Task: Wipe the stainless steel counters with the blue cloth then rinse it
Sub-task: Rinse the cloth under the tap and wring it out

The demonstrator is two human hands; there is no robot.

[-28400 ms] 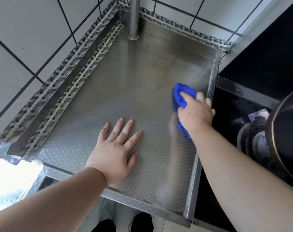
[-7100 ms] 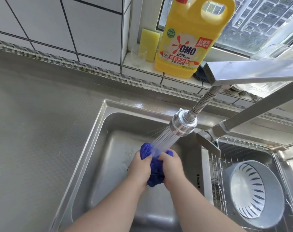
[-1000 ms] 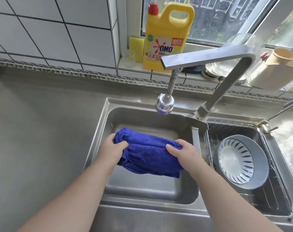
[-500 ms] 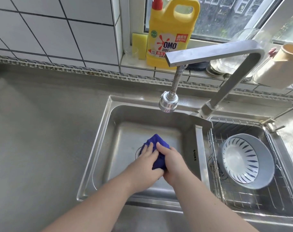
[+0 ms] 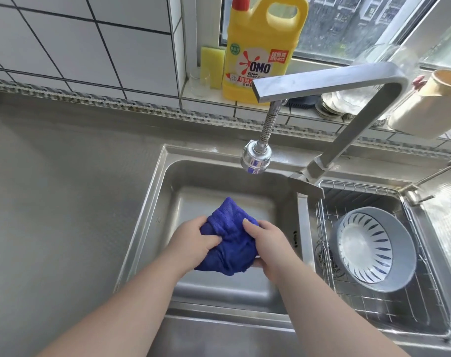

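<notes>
Gripping blue cloth (image 5: pixel 229 243), both hands

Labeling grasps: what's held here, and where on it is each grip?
Both hands hold the blue cloth over the sink: the left hand grips its bunched left side, the right hand its right side, thumb on top.

White wall tiles (image 5: pixel 116 42) with dark grout rise behind a patterned trim strip (image 5: pixel 116 103), and daylight enters through a window (image 5: pixel 348 24) above the tiled sill (image 5: pixel 206 99).
</notes>
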